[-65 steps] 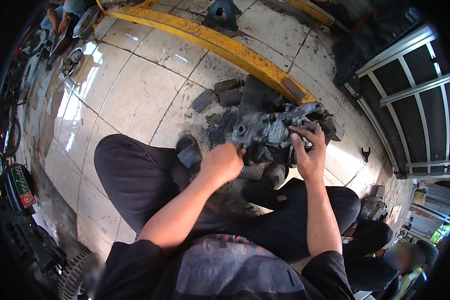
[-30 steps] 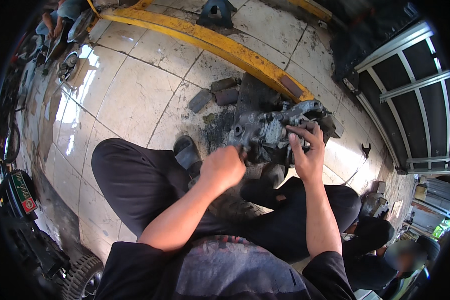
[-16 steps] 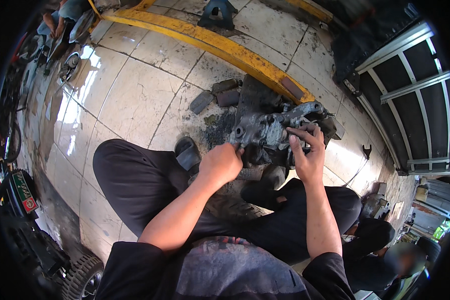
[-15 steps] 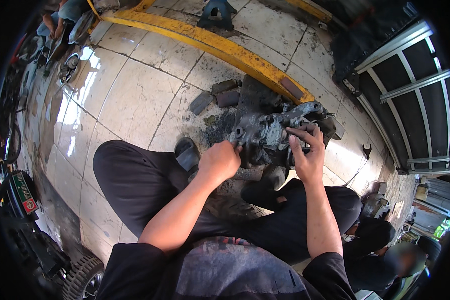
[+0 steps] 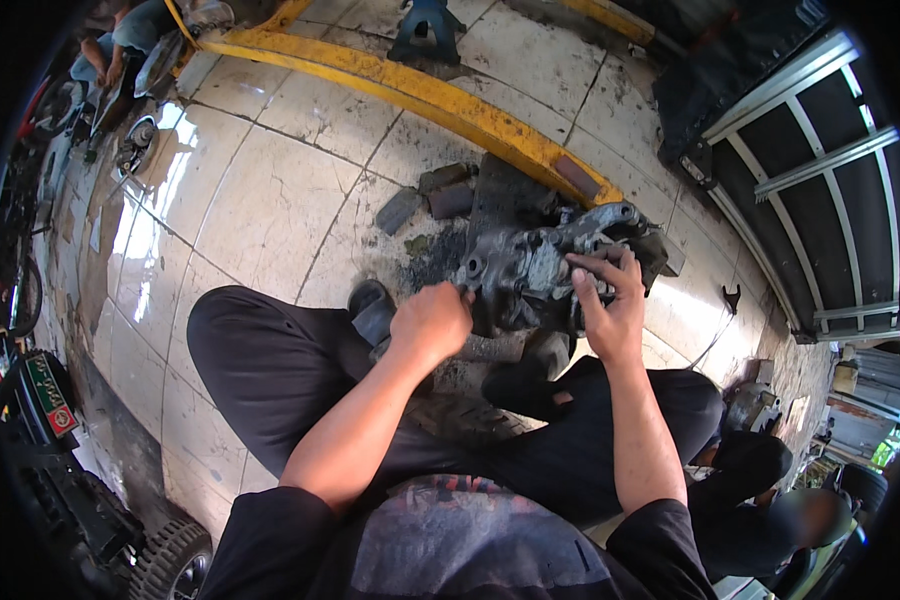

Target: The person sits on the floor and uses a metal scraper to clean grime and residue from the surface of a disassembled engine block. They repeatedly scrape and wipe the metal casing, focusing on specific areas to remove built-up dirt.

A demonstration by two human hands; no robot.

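Note:
A greasy grey-black metal vehicle part (image 5: 542, 268), with bosses, holes and an arm at its far right, lies on the floor between my legs. My left hand (image 5: 432, 322) is closed, its curled fingers at the part's left end; whatever the fingertips grip is hidden behind the knuckles. My right hand (image 5: 610, 300) bends over the part's right side, thumb and fingers closed against it. The index finger points left across its top.
A yellow steel beam (image 5: 400, 85) runs behind the part, with several dark blocks (image 5: 398, 210) near it. A blue stand (image 5: 426, 35) is farther back. A black metal-framed panel (image 5: 810, 190) leans at right. A knobbly tyre (image 5: 175, 560) is lower left. Other people sit upper left and lower right.
My left hand has shifted slightly to the left along with the part's left end. My right hand keeps its place on the part. The whole view has moved a little.

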